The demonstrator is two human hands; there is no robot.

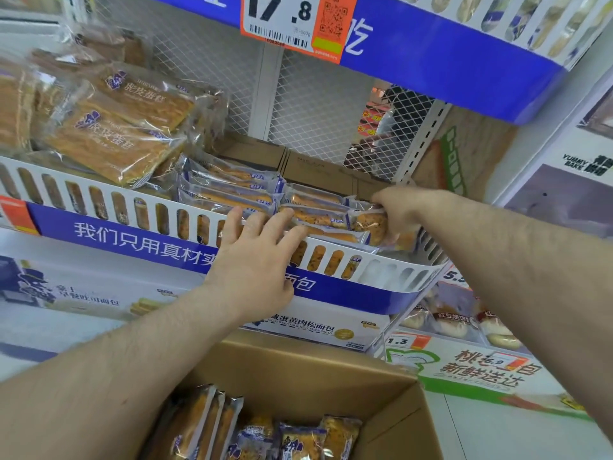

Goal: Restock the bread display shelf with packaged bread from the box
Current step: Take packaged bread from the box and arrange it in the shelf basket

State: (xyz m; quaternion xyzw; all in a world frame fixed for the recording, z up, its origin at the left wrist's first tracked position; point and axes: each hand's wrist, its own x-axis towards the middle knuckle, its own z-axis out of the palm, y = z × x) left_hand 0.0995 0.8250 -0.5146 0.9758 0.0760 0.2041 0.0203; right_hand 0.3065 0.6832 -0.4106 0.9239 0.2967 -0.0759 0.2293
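Where the white slotted fence [132, 207] runs along the front of the bread shelf, both bare hands reach over it. Just behind the fence lie stacked bread packets [232, 190] in clear and blue wrap, their small print too fine to read. The left hand [255, 257] rests on the fence's top edge with straight, spread fingers whose tips touch the nearest packets. At the fence's right end, the right hand [398, 207] has its fingers curled round the end of a speckled bread packet [371, 224] that lies among the others. Left of these packets, behind the same fence, sit larger flat cake packs [132, 127] printed 虎皮蛋糕. A blue band [109, 234] under the fence reads 我们只用真材实…, the rest covered by the left hand, with 面包 showing past it. Behind the packets stand brown cartons [315, 167] against a white wire-mesh back panel [308, 104].

Above the fence, a price tag [292, 21] on the upper shelf's blue edge shows 17.8, a barcode and a QR code on orange. Below the fence a white carton [315, 330] reads 咸蛋黄肉松面包. Lower still, the open cardboard box [315, 370] holds more wrapped bread [252, 433] standing on end. Right of the fence, a panel [583, 164] says YUMMY BAKE; beneath it a neighbouring shelf carries round buns [454, 323] labelled 红豆烧饼, tags reading 1.3 and 6.9, and a sign with 新鲜送达.
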